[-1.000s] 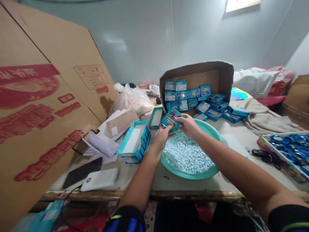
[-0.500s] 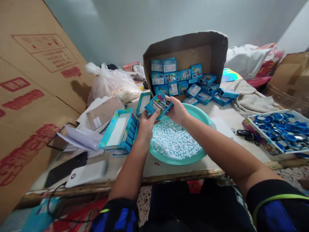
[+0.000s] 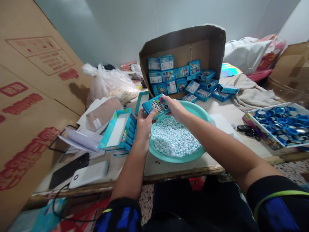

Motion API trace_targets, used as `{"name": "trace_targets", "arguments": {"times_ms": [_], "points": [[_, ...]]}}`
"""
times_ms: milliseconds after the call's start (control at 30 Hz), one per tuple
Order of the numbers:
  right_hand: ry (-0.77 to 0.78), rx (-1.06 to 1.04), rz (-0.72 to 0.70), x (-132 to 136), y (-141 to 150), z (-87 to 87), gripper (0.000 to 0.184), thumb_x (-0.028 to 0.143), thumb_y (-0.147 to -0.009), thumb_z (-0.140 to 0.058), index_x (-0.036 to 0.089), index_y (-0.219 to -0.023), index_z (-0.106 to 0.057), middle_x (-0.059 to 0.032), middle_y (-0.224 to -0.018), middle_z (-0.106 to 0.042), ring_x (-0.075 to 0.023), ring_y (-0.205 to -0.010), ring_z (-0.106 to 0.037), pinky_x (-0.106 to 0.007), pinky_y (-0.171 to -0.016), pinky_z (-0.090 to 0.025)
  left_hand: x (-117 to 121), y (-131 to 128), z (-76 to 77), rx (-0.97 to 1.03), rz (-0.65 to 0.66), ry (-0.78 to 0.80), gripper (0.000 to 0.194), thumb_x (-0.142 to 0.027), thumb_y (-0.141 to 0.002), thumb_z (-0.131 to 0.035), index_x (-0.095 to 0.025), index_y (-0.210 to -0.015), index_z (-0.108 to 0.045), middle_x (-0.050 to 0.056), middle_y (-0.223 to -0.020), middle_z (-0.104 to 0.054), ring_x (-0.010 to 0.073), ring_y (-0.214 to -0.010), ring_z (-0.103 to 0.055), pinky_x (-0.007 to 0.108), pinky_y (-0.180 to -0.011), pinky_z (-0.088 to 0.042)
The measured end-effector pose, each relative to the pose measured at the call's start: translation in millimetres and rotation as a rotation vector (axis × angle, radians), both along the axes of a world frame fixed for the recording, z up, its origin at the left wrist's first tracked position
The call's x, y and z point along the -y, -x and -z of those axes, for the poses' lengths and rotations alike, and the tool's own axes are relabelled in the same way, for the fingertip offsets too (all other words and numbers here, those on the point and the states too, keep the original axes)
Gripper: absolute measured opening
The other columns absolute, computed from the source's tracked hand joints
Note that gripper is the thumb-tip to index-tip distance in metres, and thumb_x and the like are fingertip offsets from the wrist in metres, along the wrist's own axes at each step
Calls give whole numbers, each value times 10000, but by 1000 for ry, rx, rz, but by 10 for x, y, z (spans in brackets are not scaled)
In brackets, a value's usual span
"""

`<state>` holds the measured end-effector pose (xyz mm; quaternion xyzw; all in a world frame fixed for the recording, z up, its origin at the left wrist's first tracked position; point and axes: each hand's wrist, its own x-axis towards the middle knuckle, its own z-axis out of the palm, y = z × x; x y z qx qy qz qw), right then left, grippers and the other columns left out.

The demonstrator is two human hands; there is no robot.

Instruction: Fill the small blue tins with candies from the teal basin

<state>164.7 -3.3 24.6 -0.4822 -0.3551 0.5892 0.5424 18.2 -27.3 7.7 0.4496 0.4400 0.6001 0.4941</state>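
The left hand (image 3: 144, 128) and right hand (image 3: 176, 108) are clamped, over the far-left rim of a turquoise basin (image 3: 177, 159), on a flat box (image 3: 158, 104). Its long axis slants from near left to far right, printed face upward; it is bright blue, with bold white lettering (image 3: 157, 106).

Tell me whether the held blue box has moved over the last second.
Yes, slightly left: judged against the turquoise basin, the held blue box now has its left corner beyond the left rim, where before they were roughly level.
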Motion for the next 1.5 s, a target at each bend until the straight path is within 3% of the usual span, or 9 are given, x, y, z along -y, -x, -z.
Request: {"name": "trace_targets", "arguments": {"times_ms": [167,300,633,833,1000,1133,1300,1500], "points": [[66,-124,3,-25,32,22,363,561,-1008,-602,203,-997,-665,-55,-900,-708,-194,-781,-638,-297,-635,-500,-20,14,22,43,106,-13,618,-573,-569,-994,-236,-982,-680,3,-915,-734,160,-747,-702,243,-613,-545],[173,-324,77,-39,37,12,330,509,-1075,-506,210,-1003,-625,-28,-872,-684,-160,-720,-611,-257,-578,-482,-18,28,23,54,177,-49,576,-641,-667,-930,-245,-1014,-698,6,-869,-701,148,-700,-691,265,-644,-566],[232,-553,17,-4,9,-60,383,499,-1110,-358,217,-1004,-593,-38,-776,-655,-158,-647,-609,-216,-467,-472,19,18,-3,-14,210,-72,533,-522,-683,-953,-253,-1088,-734,24,-939,-743,143,-721,-708,249,-662,-568],[296,-460,-44,11,50,-40,411,522,-1105,-329,221,-985,-582,-39,-795,-640,-156,-633,-599,-230,-489,-502,10,7,0,-32,201,-111,470,-413,-642,-967,-245,-1020,-744,-8,-868,-706,138,-706,-702,246,-656,-564],[368,-282,-96,63,75,-49,398,527,-1099,-354,238,-922,-563,-13,-737,-597,-150,-593,-561,-230,-487,-473,-11,10,6,-28,159,-141,619,-382,-575,-996,-234,-1111,-725,15,-977,-732,135,-741,-695,244,-679,-568],[371,-326,-133,116,100,-91,355,478,-1101,-391,231,-918,-570,-8,-747,-611,-147,-606,-572,-241,-512,-494,-42,14,54,-59,88,-185,798,-328,-508,-1024,-234,-1217,-671,72,-1208,-726,205,-946,-736,284,-813,-593],[350,-333,-114,113,122,-78,280,444,-1083,-472,235,-928,-576,-4,-745,-621,-163,-647,-575,-263,-527,-513,-2,16,105,-139,52,-208,976,-238,-517,-1012,-245,-1385,-566,99,-1300,-709,275,-1209,-704,336,-1031,-565],[364,-347,-148,92,101,-82,371,529,-1091,-425,227,-925,-561,-11,-736,-597,-154,-619,-555,-252,-525,-482,8,39,83,-101,22,-248,883,-305,-570,-1014,-261,-1341,-585,85,-1280,-721,280,-1204,-717,340,-1019,-588]]}}
